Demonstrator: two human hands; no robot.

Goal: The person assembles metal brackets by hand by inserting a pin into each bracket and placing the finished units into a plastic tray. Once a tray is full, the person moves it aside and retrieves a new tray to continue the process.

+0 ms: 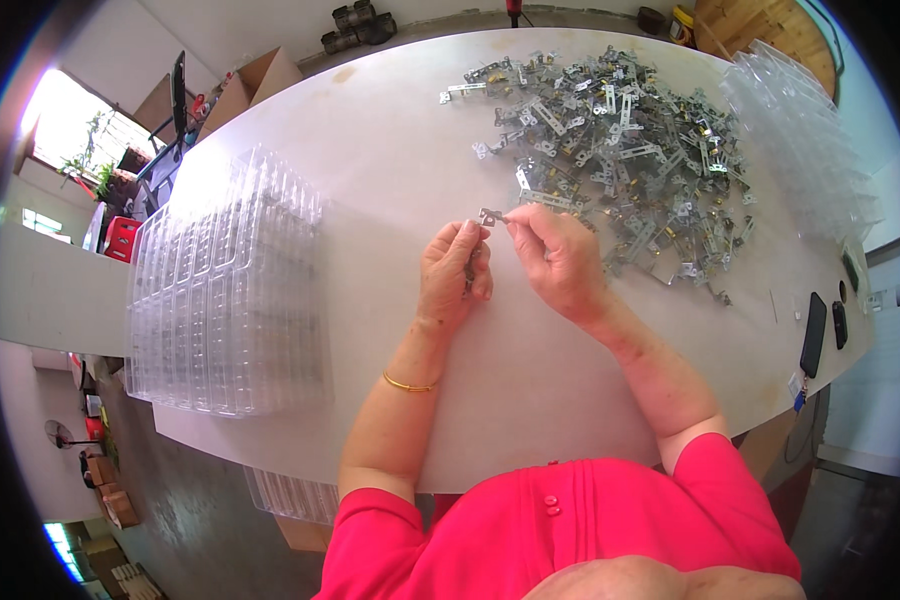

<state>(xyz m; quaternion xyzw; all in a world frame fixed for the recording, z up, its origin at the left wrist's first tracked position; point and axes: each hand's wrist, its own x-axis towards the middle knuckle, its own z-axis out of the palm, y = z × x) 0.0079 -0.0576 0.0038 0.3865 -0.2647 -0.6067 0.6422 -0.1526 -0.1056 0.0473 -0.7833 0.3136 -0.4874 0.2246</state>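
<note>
Both my hands meet over the middle of the white table [390, 150]. Between them is a small metal bracket [488, 216], silvery, its exact shape too small to make out. My right hand [558, 255] pinches its right end between thumb and forefinger. Curled with the thumb up against the bracket's left end, my left hand [448, 272] also has further metal pieces [470, 268] showing between its fingers. Just beyond my right hand spreads a large heap of metal brackets [620, 150], silver with brass-coloured bits.
A tall stack of clear plastic trays [225, 290] stands on the left. More clear trays [800, 140] lean at the far right. Near the right edge lie a black phone [814, 335] and a small dark object [839, 324]. An open cardboard box [255, 85] is beyond the table.
</note>
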